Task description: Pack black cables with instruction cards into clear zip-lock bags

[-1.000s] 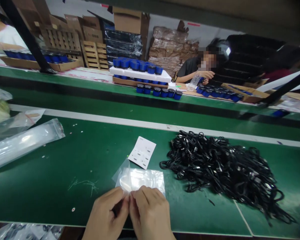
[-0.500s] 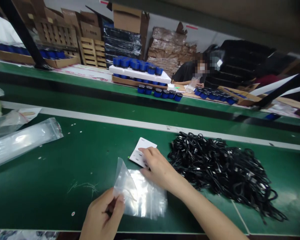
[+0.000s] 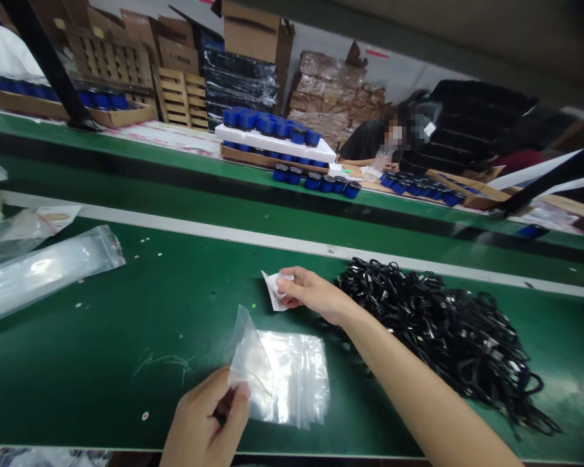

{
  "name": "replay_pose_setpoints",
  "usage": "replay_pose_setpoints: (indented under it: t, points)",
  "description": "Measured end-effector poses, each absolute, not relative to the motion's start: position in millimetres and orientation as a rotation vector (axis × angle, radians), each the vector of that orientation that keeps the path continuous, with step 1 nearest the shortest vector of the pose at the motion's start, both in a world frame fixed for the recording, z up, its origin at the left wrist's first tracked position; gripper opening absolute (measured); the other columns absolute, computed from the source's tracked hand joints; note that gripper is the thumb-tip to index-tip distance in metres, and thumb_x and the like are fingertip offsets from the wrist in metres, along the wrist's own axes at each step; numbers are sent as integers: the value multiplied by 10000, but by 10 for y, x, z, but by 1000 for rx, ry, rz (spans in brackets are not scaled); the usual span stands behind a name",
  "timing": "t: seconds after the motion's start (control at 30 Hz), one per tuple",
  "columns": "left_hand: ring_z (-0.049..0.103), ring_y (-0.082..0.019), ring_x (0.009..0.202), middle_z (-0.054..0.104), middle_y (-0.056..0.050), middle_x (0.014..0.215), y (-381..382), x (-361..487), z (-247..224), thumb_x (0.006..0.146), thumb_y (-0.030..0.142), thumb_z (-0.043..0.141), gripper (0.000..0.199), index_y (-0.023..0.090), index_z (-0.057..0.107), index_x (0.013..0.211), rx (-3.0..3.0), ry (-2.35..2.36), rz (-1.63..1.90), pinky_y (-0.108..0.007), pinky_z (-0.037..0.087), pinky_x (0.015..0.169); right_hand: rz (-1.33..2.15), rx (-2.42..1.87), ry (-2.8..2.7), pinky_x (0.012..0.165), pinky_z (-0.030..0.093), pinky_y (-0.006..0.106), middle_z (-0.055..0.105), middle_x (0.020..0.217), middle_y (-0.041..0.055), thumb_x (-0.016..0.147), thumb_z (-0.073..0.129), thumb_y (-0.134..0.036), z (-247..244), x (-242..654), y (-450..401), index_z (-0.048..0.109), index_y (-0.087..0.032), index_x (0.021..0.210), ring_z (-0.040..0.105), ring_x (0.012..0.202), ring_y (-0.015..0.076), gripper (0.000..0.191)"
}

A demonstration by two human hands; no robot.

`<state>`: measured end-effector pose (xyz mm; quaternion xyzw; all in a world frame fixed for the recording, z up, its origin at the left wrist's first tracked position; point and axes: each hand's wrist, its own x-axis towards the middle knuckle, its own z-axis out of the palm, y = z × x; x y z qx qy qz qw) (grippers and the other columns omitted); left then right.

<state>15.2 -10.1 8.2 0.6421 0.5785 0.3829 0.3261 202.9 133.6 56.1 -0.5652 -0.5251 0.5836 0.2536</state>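
My left hand (image 3: 203, 415) pinches the upper flap of a clear zip-lock plastic bag (image 3: 289, 379), which lies flat on the green work mat (image 3: 102, 370) with its mouth lifted open. My right hand (image 3: 314, 294) is reaching out above the mat and grips a small white printed leaflet (image 3: 274, 290), now slightly folded between the fingers. Just to the right of that hand lies a large tangled heap of black cables (image 3: 448, 331), and my forearm passes close over its lower left side.
Flat clear plastic bags (image 3: 39, 275) lie at the left of the mat. Beyond a white strip stands a second bench with blue-lidded jars (image 3: 316, 185) on white foam and cardboard trays. A seated co-worker (image 3: 374, 143) works there, with pallets and stacked cartons behind.
My right hand has closed on the white leaflet and lifted it from the mat, moving slightly up and away. The bag's flap stays pinched in my left hand.
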Motion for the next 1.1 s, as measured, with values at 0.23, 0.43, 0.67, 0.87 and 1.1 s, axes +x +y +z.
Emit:
replay_pose_setpoints:
  t: [0.23,0.43,0.67,0.87,1.1]
  points:
    - [539,-102,480,546,36,533,-102,147,112,892,356,457,314,206,546,632,1710,1534,979,-167,416,492,1529,-1609,-1443,584,496,263,629,686,-36,691,792,-328,486,1948,1383,476,-137,1255,624,578,134,675]
    - [546,-111,476,562,30,532,-104,146,93,883,360,470,299,210,558,639,1712,1541,994,-171,434,482,1537,-1591,-1444,647,512,290,640,736,-25,679,790,-389,504,1948,1369,443,-148,1300,654,615,149,752]
    - [549,-111,479,566,30,536,-112,141,94,881,353,476,288,212,549,642,1718,1541,992,-171,434,483,1557,-1587,-1426,580,497,263,622,686,-39,686,794,-279,548,1933,1375,442,-124,1297,622,565,128,722]
    - [555,-111,493,567,29,550,-121,133,87,885,357,475,288,210,544,648,1709,1529,968,-170,436,491,1619,-1561,-1363,514,484,211,602,629,-52,732,755,-182,628,1950,1358,561,-111,1080,606,517,95,405]
    - [551,-111,491,577,31,543,-124,126,83,872,357,495,287,210,538,629,1725,1547,989,-170,425,486,1695,-1477,-1362,541,496,200,619,568,-36,769,717,-184,620,1982,1369,658,-124,810,574,514,77,93]
